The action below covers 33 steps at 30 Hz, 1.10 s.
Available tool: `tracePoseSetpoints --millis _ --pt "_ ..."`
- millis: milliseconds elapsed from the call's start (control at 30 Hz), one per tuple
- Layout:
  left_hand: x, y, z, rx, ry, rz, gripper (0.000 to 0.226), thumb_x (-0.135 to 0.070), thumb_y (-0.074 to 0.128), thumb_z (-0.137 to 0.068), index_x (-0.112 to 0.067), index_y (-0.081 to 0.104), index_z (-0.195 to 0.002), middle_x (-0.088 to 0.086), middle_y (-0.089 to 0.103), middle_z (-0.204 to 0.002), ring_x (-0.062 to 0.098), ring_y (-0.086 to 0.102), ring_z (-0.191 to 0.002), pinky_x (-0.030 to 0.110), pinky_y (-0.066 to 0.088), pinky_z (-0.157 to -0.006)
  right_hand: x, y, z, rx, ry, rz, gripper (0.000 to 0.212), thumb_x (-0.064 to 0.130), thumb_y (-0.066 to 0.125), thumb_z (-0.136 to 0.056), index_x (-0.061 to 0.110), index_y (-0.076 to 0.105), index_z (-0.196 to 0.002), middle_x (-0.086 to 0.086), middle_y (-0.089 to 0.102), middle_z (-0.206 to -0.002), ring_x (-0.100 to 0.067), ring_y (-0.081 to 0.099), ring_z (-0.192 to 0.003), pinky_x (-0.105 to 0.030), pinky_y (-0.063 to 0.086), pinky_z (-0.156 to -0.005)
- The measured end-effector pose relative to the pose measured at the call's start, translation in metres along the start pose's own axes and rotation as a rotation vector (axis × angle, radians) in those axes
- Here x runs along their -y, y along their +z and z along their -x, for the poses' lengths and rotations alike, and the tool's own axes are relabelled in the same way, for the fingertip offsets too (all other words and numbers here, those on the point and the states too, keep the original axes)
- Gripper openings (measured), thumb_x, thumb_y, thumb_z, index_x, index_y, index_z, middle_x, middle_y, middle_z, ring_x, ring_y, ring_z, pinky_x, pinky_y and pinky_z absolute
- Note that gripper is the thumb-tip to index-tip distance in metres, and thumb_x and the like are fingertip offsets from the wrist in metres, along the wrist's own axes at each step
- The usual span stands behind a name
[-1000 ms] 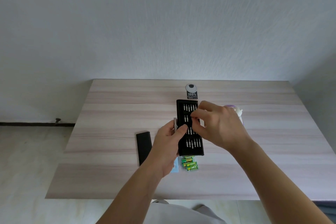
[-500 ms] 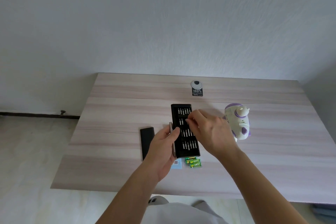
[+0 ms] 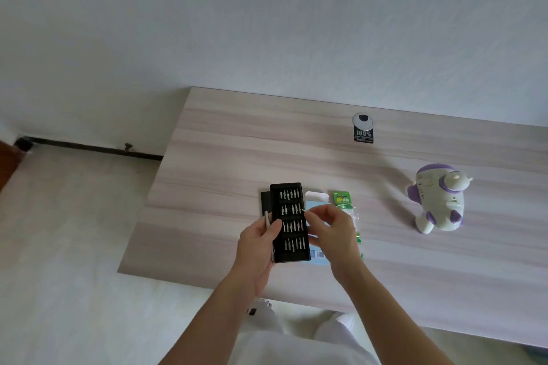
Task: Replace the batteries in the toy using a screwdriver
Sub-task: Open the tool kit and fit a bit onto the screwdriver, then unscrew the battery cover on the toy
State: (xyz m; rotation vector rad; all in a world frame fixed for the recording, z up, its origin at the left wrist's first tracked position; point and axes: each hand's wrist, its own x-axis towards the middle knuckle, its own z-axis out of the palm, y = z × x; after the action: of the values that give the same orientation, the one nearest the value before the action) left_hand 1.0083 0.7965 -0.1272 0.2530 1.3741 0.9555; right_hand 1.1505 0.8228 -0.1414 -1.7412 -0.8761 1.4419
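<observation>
Black plastic fills my left hand (image 3: 258, 243): the bit case (image 3: 290, 222), fingers curled round its left edge and thumb pressed on its face. What looks like the silver screwdriver handle (image 3: 267, 218) is trapped alongside it. I hold the case above the table (image 3: 207, 187), its long axis running away from me, 4 rows of bits showing. My right hand (image 3: 332, 231) pinches 1 bit (image 3: 303, 210) at the right end of the 2nd row, between thumb and forefinger.

I judge the pinch the weak point. The bit is small and smooth, so a slip would send it rolling across the table or onto the floor. Tipping the case could spill the others, and the handle could slide from my left grip. A wrong tip would chew the screw.

The green battery pack (image 3: 342, 200) lies just right of the case, partly behind my right hand. The white and purple toy (image 3: 439, 201) rests on the table far right, well apart from both hands. Its long axis runs roughly away from me, purple dome toward the wall, feet toward me. I cannot see its battery door.
</observation>
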Motion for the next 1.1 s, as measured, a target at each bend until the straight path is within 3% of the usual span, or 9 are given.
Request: tracePoseSetpoints --millis 167,300,367,533,633,767,833,1000,1100 --pt "0.020 -0.018 -0.040 -0.171 0.065 -0.156 0.019 -0.008 0.059 -0.098 -0.015 0.074 -0.108 0.014 0.075 -0.104 0.034 0.073 -0.098 0.053 0.060 -0.085 -0.035 0.036 -0.016 -0.085 0.081 0.106 0.006 0.030 0.070 -0.083 0.028 0.072 -0.078 0.007 0.075 -0.083 -0.018 0.073 -0.084 -0.044 0.061 -0.079" --pt "0.034 -0.023 -0.074 -0.300 0.098 -0.239 0.026 -0.010 0.064 -0.095 -0.035 0.070 -0.090 0.005 0.074 -0.096 0.027 0.072 -0.094 0.047 0.060 -0.085 -0.048 0.058 -0.031 -0.199 0.116 0.152 0.005 0.022 0.069 -0.090 0.019 0.073 -0.087 0.007 0.072 -0.083 -0.009 0.067 -0.077 -0.007 0.044 -0.051" --pt "0.041 -0.027 -0.089 -0.319 0.098 -0.285 0.029 -0.011 0.064 -0.095 -0.035 0.066 -0.080 0.000 0.073 -0.088 0.024 0.071 -0.088 0.044 0.060 -0.081 -0.055 0.064 -0.038 -0.236 0.125 0.170 0.005 0.023 0.069 -0.090 0.019 0.073 -0.089 0.009 0.071 -0.082 -0.005 0.066 -0.077 -0.008 0.043 -0.052" --pt "0.050 -0.031 -0.113 -0.344 0.112 -0.397 0.023 -0.014 0.065 -0.094 -0.007 0.062 -0.073 0.008 0.068 -0.075 0.022 0.059 -0.070 0.040 0.054 -0.070 -0.066 0.072 -0.052 -0.278 0.163 0.176 0.005 0.024 0.069 -0.091 0.021 0.072 -0.089 0.009 0.072 -0.082 -0.007 0.068 -0.081 -0.024 0.053 -0.065" --pt "0.052 -0.032 -0.120 -0.331 0.116 -0.440 0.028 -0.015 0.064 -0.095 -0.010 0.059 -0.067 0.008 0.066 -0.071 0.024 0.059 -0.068 0.041 0.055 -0.068 -0.068 0.076 -0.055 -0.290 0.168 0.171 0.005 0.024 0.069 -0.091 0.022 0.073 -0.090 0.008 0.073 -0.083 -0.011 0.069 -0.082 -0.031 0.057 -0.072" --pt "0.052 -0.034 -0.121 -0.333 0.165 -0.499 0.034 -0.013 0.062 -0.095 -0.019 0.053 -0.063 0.001 0.059 -0.068 0.021 0.051 -0.066 0.034 0.046 -0.065 -0.065 0.078 -0.056 -0.261 0.155 0.205 0.005 0.023 0.068 -0.092 0.022 0.072 -0.090 0.009 0.072 -0.081 -0.009 0.068 -0.079 -0.023 0.053 -0.065" --pt "0.052 -0.036 -0.120 -0.304 0.189 -0.495 0.027 -0.018 0.061 -0.094 -0.020 0.058 -0.067 0.002 0.064 -0.071 0.024 0.057 -0.068 0.036 0.050 -0.068 -0.062 0.077 -0.056 -0.241 0.168 0.237 0.005 0.024 0.068 -0.092 0.022 0.072 -0.091 0.009 0.071 -0.081 -0.006 0.067 -0.077 -0.017 0.046 -0.058" --pt "0.055 -0.045 -0.119 -0.285 0.223 -0.479 0.024 -0.027 0.057 -0.089 -0.035 0.050 -0.068 -0.001 0.058 -0.080 0.016 0.052 -0.075 0.035 0.046 -0.075 -0.054 0.065 -0.055 -0.188 0.156 0.270 0.008 0.023 0.068 -0.091 0.017 0.072 -0.092 0.003 0.072 -0.084 -0.012 0.066 -0.081 -0.020 0.047 -0.063" --pt "0.048 -0.048 -0.108 -0.343 0.243 -0.456 0.031 -0.021 0.059 -0.098 -0.016 0.053 -0.068 0.001 0.049 -0.072 0.016 0.043 -0.070 0.033 0.038 -0.069 -0.042 0.054 -0.048 -0.167 0.119 0.232 0.007 0.022 0.068 -0.091 0.016 0.071 -0.088 0.004 0.072 -0.083 -0.011 0.068 -0.077 -0.021 0.049 -0.064"
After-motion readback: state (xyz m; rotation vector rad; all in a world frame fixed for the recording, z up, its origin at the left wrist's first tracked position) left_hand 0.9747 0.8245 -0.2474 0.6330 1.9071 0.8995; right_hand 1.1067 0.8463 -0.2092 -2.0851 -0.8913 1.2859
